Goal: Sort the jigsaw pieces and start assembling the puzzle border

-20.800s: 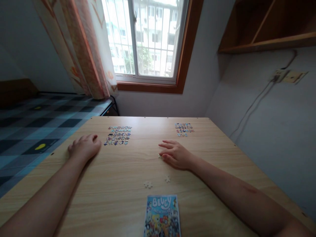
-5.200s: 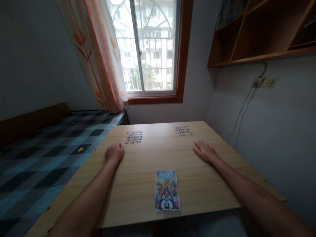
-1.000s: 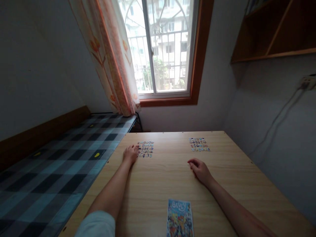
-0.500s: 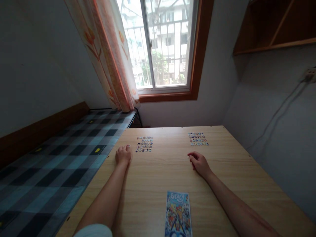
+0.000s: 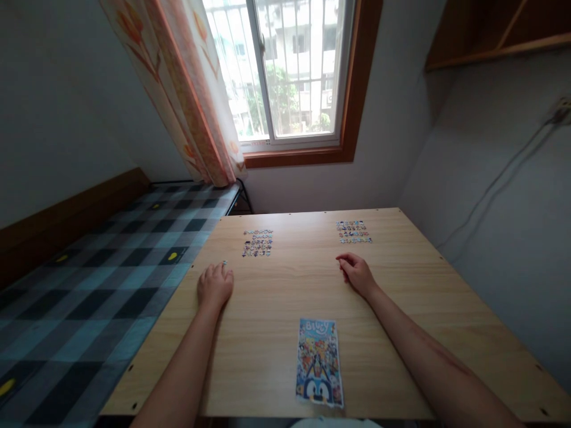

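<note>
Head view: left hand (image 5: 215, 286) loosely spread by table (image 5: 276, 303) left edge, puzzle piece (image 5: 225, 262) at its far side, axis unreadable, left puzzle rows (image 5: 259, 244) beyond, bare mid-table, near poster (image 5: 319, 362) top pointing far, long axis near-far, right puzzle rows (image 5: 354, 233) far, right hand (image 5: 358, 274) curled, grip unclear.

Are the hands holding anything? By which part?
A puzzle piece shows at the fingertips of the left hand; whether it's held can't be told, nor whether the right hand holds anything.

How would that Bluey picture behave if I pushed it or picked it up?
The picture looks thin, so it's probably light and may flex when lifted. Lying flat on the smooth-looking table, it would likely slide rather than roll or tip.
</note>
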{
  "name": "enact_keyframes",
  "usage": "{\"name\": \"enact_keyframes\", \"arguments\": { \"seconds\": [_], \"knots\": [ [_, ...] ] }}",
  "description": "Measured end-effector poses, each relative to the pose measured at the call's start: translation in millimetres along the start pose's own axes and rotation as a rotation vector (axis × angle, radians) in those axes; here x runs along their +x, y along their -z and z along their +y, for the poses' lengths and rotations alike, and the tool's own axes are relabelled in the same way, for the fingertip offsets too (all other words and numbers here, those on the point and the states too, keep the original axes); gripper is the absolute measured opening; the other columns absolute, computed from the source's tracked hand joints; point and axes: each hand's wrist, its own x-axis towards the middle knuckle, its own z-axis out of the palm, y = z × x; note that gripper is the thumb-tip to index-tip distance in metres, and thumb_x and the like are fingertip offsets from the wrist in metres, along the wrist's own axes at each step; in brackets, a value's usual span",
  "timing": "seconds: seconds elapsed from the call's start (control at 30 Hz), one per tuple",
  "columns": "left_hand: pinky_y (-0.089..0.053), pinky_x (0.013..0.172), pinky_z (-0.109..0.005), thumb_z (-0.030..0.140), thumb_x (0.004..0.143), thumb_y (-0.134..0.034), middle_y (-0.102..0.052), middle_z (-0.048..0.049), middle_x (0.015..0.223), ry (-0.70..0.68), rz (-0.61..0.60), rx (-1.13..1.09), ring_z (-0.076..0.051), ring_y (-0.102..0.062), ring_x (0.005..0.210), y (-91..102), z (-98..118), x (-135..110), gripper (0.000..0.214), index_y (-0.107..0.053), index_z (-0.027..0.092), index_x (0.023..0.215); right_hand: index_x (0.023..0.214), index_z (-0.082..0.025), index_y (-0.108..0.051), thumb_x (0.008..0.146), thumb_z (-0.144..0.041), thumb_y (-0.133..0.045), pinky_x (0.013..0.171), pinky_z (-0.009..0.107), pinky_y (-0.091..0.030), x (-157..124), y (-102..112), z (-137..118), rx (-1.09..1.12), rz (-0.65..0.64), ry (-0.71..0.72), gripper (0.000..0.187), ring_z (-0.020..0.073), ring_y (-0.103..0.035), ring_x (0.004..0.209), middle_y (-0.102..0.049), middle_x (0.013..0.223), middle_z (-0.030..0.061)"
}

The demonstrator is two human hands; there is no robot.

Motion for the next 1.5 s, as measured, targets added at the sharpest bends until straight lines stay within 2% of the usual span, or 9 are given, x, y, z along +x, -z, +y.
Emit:
{"name": "enact_keyframes", "arguments": {
  "seconds": [0.27, 0.47, 0.63, 1.0, 1.5],
  "knots": [
    [-0.036, 0.111, -0.047, 0.040, 0.092, -0.042, -0.060, -0.0219, 0.132, 0.003, 0.002, -0.020, -0.034, -0.050, 0.128, 4.9, 1, -15, 0.051, -0.065, 0.011, 0.127, 0.093, -0.017, -0.067, 0.078, -0.046, -0.064, 0.036, 0.022, -0.039, 0, 2, -2, 0.033, 0.017, -0.011, 0.032, 0.0096, -0.049, 0.043, -0.056, 0.064, -0.0041],
    [-0.042, 0.106, -0.043, 0.041, 0.091, -0.045, -0.065, -0.0148, 0.128, -0.062, 0.006, -0.076, -0.030, -0.057, 0.118, 18.1, 7, -18, 0.040, -0.071, 0.019, 0.113, 0.093, -0.016, -0.066, 0.079, -0.045, -0.065, 0.035, 0.021, -0.040, 1, 2, -1, 0.060, 0.018, -0.017, 0.032, 0.0092, -0.048, 0.043, -0.056, 0.064, -0.0040],
    [-0.043, 0.104, -0.042, 0.042, 0.090, -0.048, -0.067, -0.0135, 0.122, -0.097, -0.012, -0.117, -0.029, -0.058, 0.115, 26.4, 10, -19, 0.035, -0.071, 0.021, 0.105, 0.092, -0.017, -0.067, 0.077, -0.046, -0.066, 0.035, 0.022, -0.040, 1, 3, -3, 0.085, 0.030, -0.019, 0.033, 0.0092, -0.048, 0.043, -0.056, 0.063, -0.0039],
    [-0.041, 0.106, -0.042, 0.041, 0.088, -0.051, -0.066, -0.0141, 0.121, -0.090, 0.007, -0.169, -0.029, -0.057, 0.114, 18.7, 8, -19, 0.036, -0.073, 0.018, 0.105, 0.094, -0.017, -0.066, 0.079, -0.045, -0.066, 0.037, 0.021, -0.041, 1, 7, 2, 0.067, 0.033, -0.027, 0.032, 0.0091, -0.048, 0.045, -0.056, 0.064, -0.0032],
    [-0.042, 0.105, -0.041, 0.040, 0.087, -0.051, -0.067, -0.0129, 0.119, -0.096, 0.000, -0.212, -0.029, -0.058, 0.114, 26.2, 16, -19, 0.033, -0.073, 0.018, 0.099, 0.093, -0.018, -0.066, 0.079, -0.042, -0.067, 0.036, 0.020, -0.041, 4, 12, 7, 0.098, 0.040, -0.009, 0.028, 0.0080, -0.048, 0.044, -0.056, 0.064, -0.0049]
  ]
}}
